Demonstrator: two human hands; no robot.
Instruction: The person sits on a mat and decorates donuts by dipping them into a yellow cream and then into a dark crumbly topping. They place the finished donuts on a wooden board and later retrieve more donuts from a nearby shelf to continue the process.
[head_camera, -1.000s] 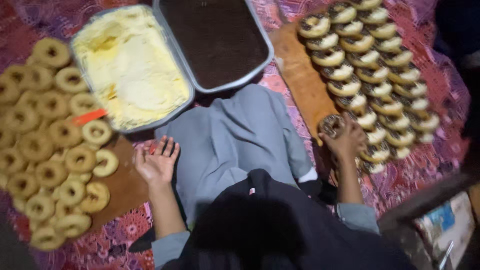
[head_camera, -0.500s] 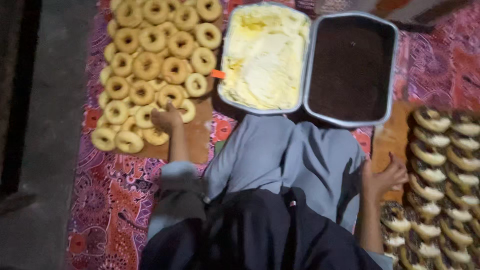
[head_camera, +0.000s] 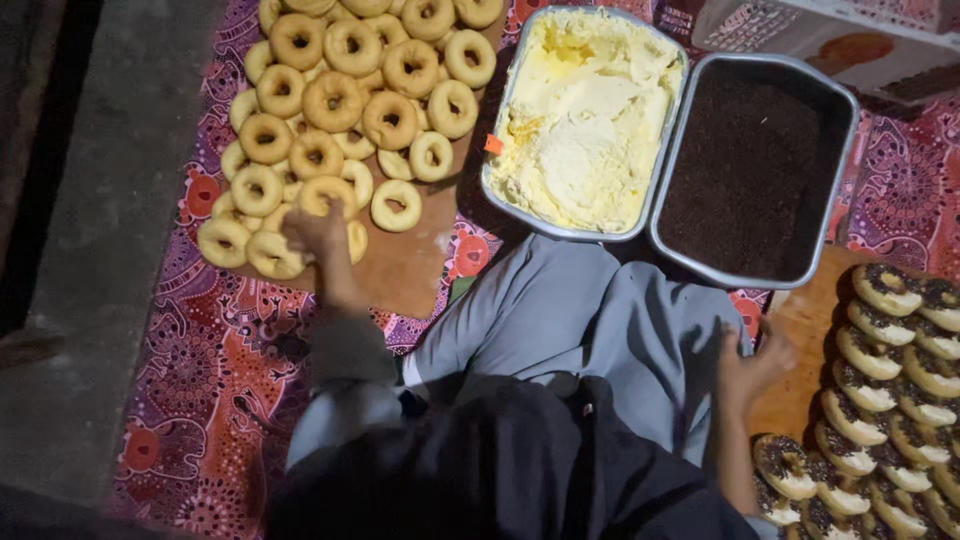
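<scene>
Patterned red mat (head_camera: 215, 370): left hand (head_camera: 318, 228) grasps a plain doughnut (head_camera: 325, 195); right hand (head_camera: 752, 365) open, empty.

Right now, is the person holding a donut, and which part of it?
The left hand is on a plain donut at the pile's near edge; whether its fingers grip it cannot be told. The right hand holds nothing.
</scene>
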